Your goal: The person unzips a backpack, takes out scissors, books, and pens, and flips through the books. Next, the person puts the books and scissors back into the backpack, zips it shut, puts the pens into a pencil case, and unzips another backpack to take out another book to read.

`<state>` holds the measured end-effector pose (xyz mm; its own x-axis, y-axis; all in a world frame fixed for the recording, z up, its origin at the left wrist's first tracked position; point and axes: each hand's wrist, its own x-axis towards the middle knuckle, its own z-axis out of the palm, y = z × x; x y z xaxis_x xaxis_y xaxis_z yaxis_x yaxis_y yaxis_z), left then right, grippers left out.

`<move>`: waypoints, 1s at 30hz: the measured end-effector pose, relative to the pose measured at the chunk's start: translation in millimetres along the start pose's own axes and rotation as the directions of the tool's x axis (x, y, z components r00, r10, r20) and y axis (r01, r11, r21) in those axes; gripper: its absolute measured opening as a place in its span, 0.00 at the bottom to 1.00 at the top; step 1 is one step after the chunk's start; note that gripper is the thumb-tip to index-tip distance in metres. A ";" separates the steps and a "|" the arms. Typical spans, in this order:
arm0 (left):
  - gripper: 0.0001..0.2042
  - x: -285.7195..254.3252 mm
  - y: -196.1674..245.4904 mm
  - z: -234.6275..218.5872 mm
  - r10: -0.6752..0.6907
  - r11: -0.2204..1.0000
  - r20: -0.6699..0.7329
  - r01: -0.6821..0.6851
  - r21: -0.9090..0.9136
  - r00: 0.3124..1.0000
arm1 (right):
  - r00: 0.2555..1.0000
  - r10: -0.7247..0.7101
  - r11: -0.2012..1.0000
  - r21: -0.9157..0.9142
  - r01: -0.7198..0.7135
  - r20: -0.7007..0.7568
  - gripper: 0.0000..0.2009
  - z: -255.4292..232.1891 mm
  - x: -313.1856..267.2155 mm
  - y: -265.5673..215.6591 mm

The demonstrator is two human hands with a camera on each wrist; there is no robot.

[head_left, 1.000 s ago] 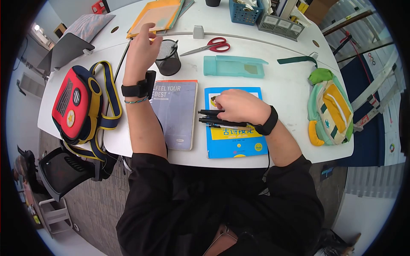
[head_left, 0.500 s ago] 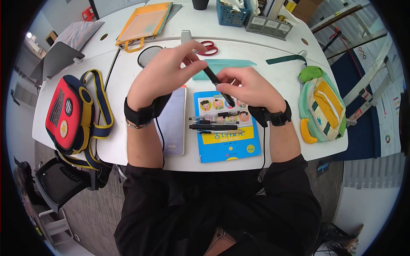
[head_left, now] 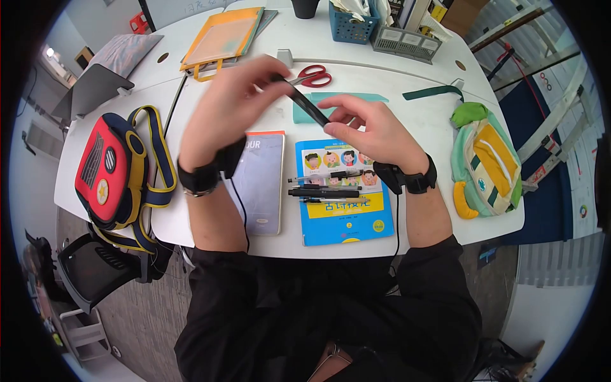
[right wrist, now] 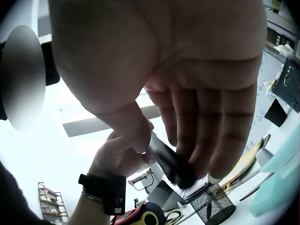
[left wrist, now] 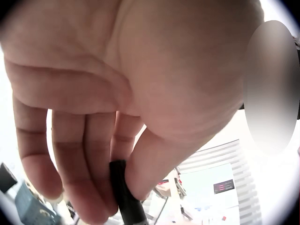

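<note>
A thick black pen (head_left: 310, 108) slants in the air between both hands, above the table. My left hand (head_left: 232, 105), blurred in the head view, pinches its upper end between thumb and fingers. At the lower end my right hand (head_left: 375, 127) holds it the same way, the tip showing past the thumb in the right wrist view. Below lies a blue book (head_left: 347, 226) with several pens (head_left: 328, 192) across its cover. A grey-blue notebook (head_left: 264, 184) is left of it. The teal case (head_left: 302, 116) is partly behind the right hand. Beyond the pen are red-handled scissors (head_left: 316, 77).
A mesh pen cup (right wrist: 213, 206) shows in the right wrist view, hidden by the left hand in the head view. A red bag (head_left: 95, 169) lies left, a green backpack (head_left: 487, 159) right. Yellow folders (head_left: 223, 38) and a blue basket (head_left: 350, 27) sit at the back.
The left hand came from beside the pen cup and the right from over the pens on the book; both took hold of the black pen. Since then the left has shifted slightly up and left.
</note>
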<state>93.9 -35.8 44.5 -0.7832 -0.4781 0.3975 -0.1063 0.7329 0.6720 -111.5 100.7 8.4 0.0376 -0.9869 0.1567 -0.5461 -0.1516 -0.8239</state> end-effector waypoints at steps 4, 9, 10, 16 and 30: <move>0.08 -16.6 -12.2 -35.1 -0.092 0.960 -0.242 0.022 -0.278 0.966 | 0.992 -0.074 0.997 0.021 0.076 -0.103 0.17 5.8 3.1 9.1; 0.08 -15.6 -11.0 -28.2 -0.082 0.912 -0.189 -0.002 -0.409 0.978 | 0.963 -0.060 0.925 0.348 0.153 -0.264 0.13 12.3 9.5 17.7; 0.08 -13.6 -12.6 -24.5 -0.050 0.944 -0.086 0.019 -0.329 0.995 | 0.947 -0.026 0.908 0.389 0.156 -0.320 0.12 8.0 9.8 19.6; 0.16 2.5 8.5 22.1 0.009 0.996 0.137 -0.022 0.091 0.991 | 0.913 -0.012 0.938 0.310 0.152 -0.409 0.12 5.0 1.0 5.9; 0.14 -2.1 -76.3 -38.9 -0.130 0.953 -0.521 0.252 0.170 0.843 | 0.904 0.091 0.902 -0.420 0.104 0.418 0.21 57.2 0.2 20.6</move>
<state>127.5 -109.5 16.7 -0.3274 -0.7510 0.5734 -0.4024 0.6599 0.6345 -74.9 94.4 -39.7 0.3343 -0.9286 -0.1609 -0.8400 -0.2162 -0.4977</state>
